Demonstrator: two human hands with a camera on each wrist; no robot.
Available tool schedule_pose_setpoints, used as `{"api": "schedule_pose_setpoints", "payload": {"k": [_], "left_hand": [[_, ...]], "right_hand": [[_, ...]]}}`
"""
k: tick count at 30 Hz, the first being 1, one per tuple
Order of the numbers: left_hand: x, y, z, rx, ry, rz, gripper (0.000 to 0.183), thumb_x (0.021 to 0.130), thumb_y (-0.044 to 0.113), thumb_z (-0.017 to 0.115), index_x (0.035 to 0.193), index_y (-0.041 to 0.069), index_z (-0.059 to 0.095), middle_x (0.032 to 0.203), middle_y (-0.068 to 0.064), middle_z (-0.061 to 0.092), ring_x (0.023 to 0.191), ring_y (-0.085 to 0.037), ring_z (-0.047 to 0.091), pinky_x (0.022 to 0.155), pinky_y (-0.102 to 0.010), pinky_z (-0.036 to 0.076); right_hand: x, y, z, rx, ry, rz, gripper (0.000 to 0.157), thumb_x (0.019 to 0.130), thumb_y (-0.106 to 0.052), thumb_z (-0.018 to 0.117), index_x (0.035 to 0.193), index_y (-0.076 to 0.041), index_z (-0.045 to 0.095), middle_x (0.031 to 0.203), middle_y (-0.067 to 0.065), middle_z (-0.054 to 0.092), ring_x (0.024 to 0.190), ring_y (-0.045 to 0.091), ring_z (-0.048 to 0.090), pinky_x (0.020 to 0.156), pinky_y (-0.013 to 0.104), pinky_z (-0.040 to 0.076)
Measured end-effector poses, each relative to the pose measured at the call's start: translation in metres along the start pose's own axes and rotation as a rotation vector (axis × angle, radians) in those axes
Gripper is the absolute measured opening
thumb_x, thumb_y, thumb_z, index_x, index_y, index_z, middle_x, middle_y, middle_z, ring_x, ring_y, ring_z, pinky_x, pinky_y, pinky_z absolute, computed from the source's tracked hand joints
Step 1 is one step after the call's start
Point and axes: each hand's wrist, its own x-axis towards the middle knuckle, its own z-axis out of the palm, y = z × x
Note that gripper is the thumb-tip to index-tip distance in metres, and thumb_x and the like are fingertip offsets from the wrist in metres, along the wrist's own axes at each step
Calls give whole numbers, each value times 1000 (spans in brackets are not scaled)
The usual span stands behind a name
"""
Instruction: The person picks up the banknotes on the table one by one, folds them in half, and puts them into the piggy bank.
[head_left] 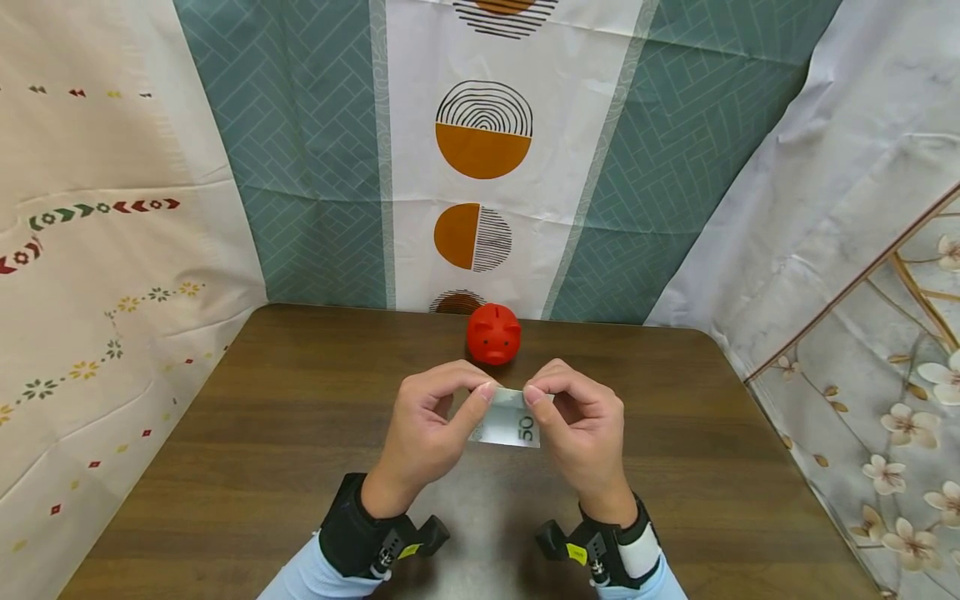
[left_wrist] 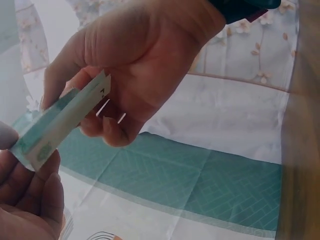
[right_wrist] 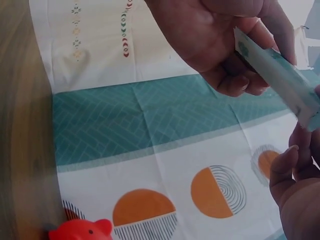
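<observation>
A pale green banknote (head_left: 504, 429), marked 50, is held up between both hands in the head view, folded lengthwise. My left hand (head_left: 429, 423) pinches its left end between thumb and index finger. At the other end, my right hand (head_left: 583, 427) grips it the same way. Both wrist views show the folded note (left_wrist: 67, 117) edge-on, with the halves slightly apart. Just beyond the fingers stands a red piggy bank (head_left: 492, 335), facing me with a dark slot on top; only part of it shows in the right wrist view.
The brown wooden table (head_left: 300, 400) reaches back to a teal and white patterned cloth (head_left: 315, 167). A cream cloth (head_left: 112, 292) hangs on the left and a flowered white one (head_left: 825, 275) on the right. Black wrist straps with small cameras sit on both wrists.
</observation>
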Motion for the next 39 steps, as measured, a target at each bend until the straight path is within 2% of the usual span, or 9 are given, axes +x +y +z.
{"api": "schedule_pose_setpoints", "payload": {"k": [6,14,18,21,24,28,31,35,39], "left_hand": [[-1,1,-3,26,10,-23,16,81,-18,54,85,-6,64,81,-14,63,72,-26,58,63,-31,52],[0,1,-2,22,26,-2,16,81,-18,55,87,-7,64,83,-15,63,71,-26,56,62,-28,50],[0,0,3,17,47,8,18,79,-21,56,90,-9,64,86,-16,63,72,-28,58,63,-30,53],[-1,0,7,52,72,35,21,77,-21,58,93,-9,64,88,-16,63,74,-28,59,64,-34,54],[-2,1,12,129,79,90,24,75,-18,63,96,-8,65,92,-16,63,77,-26,59,66,-36,54],[-4,-3,16,252,49,190,19,83,2,69,101,-4,66,98,-11,62,87,-23,59,74,-36,52],[-4,-5,18,290,32,249,19,91,13,64,102,-2,66,100,-9,61,93,-23,58,79,-35,50],[-1,0,17,280,74,256,14,92,8,61,96,-4,66,92,-10,61,82,-21,58,69,-32,52],[0,3,12,286,156,177,13,80,-4,65,93,-3,62,81,-9,56,68,-18,50,53,-28,45]], "right_hand": [[0,1,-4,-26,11,10,10,89,-3,63,83,6,63,72,12,56,67,22,49,58,24,45],[0,-2,-6,-64,55,40,8,87,1,63,83,8,63,71,14,55,66,22,49,58,24,46],[-1,-2,-3,-234,195,48,8,79,8,67,85,8,62,75,15,55,67,22,47,56,23,44],[-2,-2,2,-366,247,42,14,74,11,69,87,7,64,78,15,56,68,22,47,57,24,44],[-2,-2,7,-392,177,22,10,82,3,66,91,7,66,83,16,60,74,22,50,64,25,46],[-1,-5,11,-345,57,14,29,94,-19,58,101,8,63,94,18,61,85,25,53,72,26,46],[0,-5,10,-269,9,27,33,95,-22,58,104,10,62,97,20,60,88,28,55,73,26,48],[0,-6,3,-177,-4,60,18,92,-4,60,101,11,63,92,21,60,77,25,55,62,23,48],[-1,-5,-3,-193,-12,73,9,88,4,61,95,5,66,81,15,60,65,20,50,50,21,42]]}}
